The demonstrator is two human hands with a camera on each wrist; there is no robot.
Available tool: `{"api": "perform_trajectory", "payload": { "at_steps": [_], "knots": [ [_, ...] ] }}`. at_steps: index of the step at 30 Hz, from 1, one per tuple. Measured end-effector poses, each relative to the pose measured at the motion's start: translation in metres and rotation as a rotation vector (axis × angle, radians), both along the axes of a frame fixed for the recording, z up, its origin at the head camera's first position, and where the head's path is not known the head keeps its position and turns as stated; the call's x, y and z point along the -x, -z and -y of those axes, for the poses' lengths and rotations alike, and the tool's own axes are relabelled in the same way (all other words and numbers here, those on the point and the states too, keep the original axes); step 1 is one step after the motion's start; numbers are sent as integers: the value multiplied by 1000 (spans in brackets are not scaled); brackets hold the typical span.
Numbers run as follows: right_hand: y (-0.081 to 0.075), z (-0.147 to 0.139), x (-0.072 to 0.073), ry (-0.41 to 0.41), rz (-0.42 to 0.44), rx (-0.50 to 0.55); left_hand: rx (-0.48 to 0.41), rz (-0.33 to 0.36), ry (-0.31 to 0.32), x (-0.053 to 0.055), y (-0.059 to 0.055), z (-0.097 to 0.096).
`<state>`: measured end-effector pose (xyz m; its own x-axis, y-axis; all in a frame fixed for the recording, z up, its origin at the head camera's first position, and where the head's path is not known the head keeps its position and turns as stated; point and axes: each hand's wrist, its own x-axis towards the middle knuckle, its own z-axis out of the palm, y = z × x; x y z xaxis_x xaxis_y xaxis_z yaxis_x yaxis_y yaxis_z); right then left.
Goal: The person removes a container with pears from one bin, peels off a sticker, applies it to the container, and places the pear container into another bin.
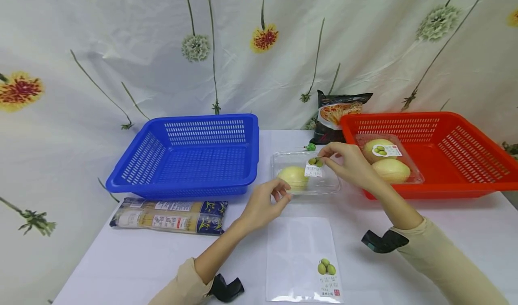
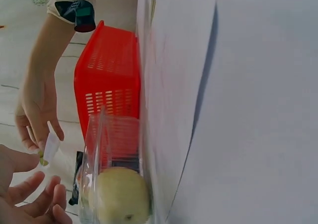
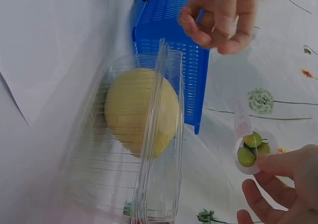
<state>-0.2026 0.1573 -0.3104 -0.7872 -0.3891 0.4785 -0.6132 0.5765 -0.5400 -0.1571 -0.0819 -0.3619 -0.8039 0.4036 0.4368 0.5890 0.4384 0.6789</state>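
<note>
A clear lidded plastic box (image 1: 328, 187) with a pale yellow melon (image 1: 293, 177) in its left half stands in the middle of the table. Over its right half my right hand (image 1: 351, 164) pinches a white sticker (image 1: 313, 169) printed with green fruits, its upper edge between thumb and fingertip. The sticker hangs above the lid in the right wrist view. At the box's front left corner my left hand (image 1: 264, 206) hovers with loosely bent fingers, holding nothing. In front lies a glossy backing sheet (image 1: 297, 251) with one more fruit sticker (image 1: 328, 275) at its lower right.
A blue basket (image 1: 198, 190) stands at the left, with a pack of noodles (image 1: 170, 216) before it. At the right, a red basket (image 1: 441, 189) holds a labelled box of melons (image 1: 390, 171). Behind are a black food packet (image 1: 336, 118) and a small green item (image 1: 310, 147).
</note>
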Motion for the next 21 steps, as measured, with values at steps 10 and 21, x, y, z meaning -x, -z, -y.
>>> {"api": "perform_trajectory", "payload": {
  "at_steps": [10,21],
  "knots": [
    [5,15,19,-6,-73,-27,-100,-91,-141,39,-6,-21],
    [10,17,22,2,-54,-23,-90,20,-139,61,-9,-38]
  ]
}}
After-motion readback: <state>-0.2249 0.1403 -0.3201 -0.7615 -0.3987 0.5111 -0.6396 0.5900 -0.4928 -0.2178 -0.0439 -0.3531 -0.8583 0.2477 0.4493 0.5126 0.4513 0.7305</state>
